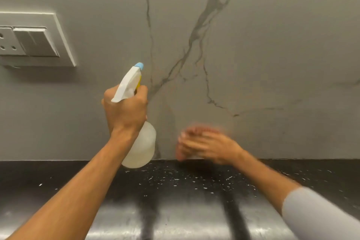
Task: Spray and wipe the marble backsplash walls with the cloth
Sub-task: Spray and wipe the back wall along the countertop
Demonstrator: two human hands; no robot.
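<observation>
The grey marble backsplash [243,48] with dark veins fills the upper view. My left hand [124,111] grips the neck of a translucent spray bottle [143,146] with a white trigger head and blue nozzle [139,65]. The bottle is upright, its nozzle aimed at the wall. My right hand [206,146] is blurred by motion, low against the wall just above the counter, fingers towards the left. A small pale patch [193,156] shows beneath its palm. It is too blurred to tell whether this is the cloth.
A black speckled countertop [175,191] runs below the wall, with bright reflections near me. A white socket and switch plate [33,41] is mounted on the wall at the left. A grey sleeve [319,212] covers my right upper arm.
</observation>
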